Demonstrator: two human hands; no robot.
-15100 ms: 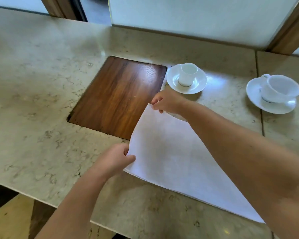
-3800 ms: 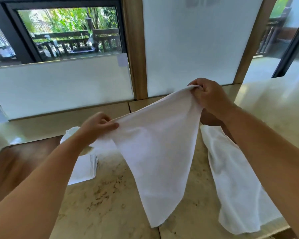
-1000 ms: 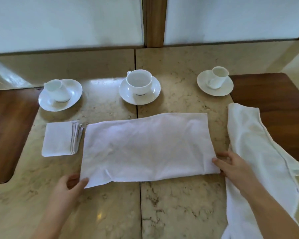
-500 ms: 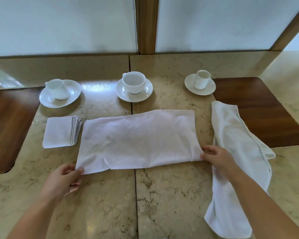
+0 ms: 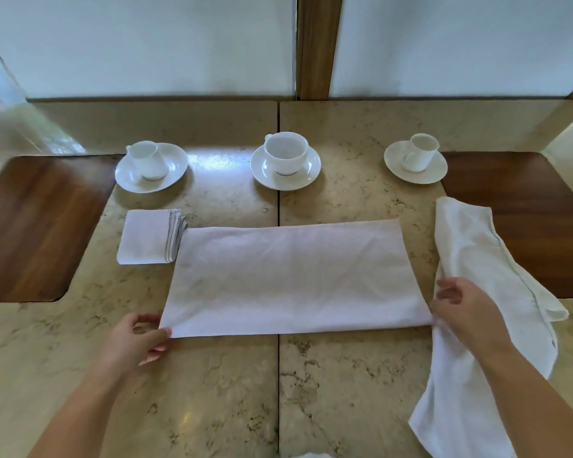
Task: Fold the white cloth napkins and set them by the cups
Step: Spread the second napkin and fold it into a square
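The half-folded napkin (image 5: 291,276) lies flat between both hands, left hand (image 5: 136,342) and right hand (image 5: 463,312) each pinching a near corner.

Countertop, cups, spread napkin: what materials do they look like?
Countertop: likely polished stone such as marble; beige veining, glossy reflections, a seam.
Cups: probably glazed porcelain; white, shiny.
Spread napkin: woven cloth, matte, softly creased; the left hand and right hand pinch its near corners.

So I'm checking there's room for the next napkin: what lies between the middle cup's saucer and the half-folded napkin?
In the head view, only bare marble counter separates the middle saucer from the half-folded napkin.
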